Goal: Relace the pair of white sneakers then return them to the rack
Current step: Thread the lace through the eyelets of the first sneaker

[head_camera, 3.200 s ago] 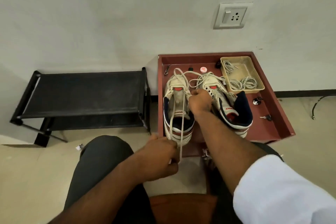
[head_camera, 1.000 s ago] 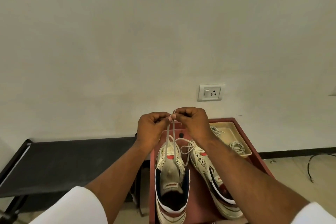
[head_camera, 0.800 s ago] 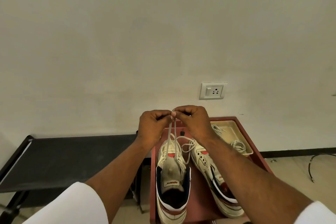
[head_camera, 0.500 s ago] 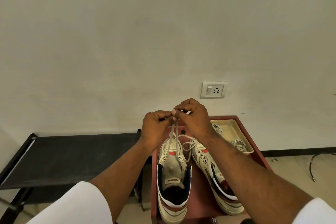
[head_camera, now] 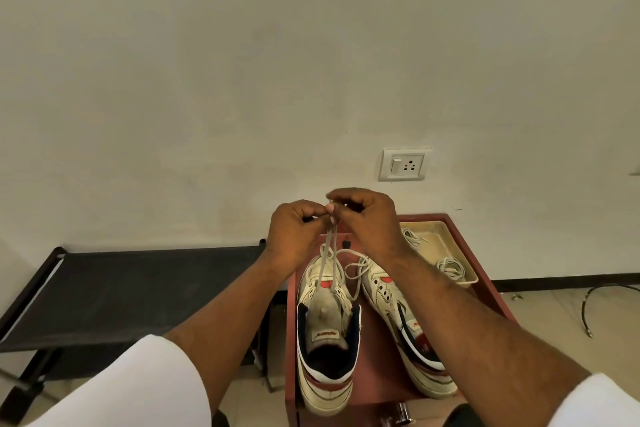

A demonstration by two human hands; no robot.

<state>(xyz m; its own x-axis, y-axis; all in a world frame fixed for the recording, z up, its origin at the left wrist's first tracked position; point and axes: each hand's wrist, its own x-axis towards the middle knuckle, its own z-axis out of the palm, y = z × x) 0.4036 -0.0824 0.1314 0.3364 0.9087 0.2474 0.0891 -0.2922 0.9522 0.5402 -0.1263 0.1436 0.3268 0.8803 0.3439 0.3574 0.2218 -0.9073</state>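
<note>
Left hand [head_camera: 294, 232] and right hand [head_camera: 363, 218] raised together, fingers pinching the lace ends [head_camera: 329, 250] above left sneaker [head_camera: 327, 326], knot apparently hidden, red tray [head_camera: 377, 367]

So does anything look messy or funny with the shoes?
A bit. The right sneaker leans over on its side, with its lace lying in loose loops. The left sneaker sits straight, but most of its eyelets look unlaced; both hands pinch its lace ends pulled up above it.

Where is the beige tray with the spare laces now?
In the head view, the beige tray sits at the red table's far right corner, beyond the right sneaker.
</note>
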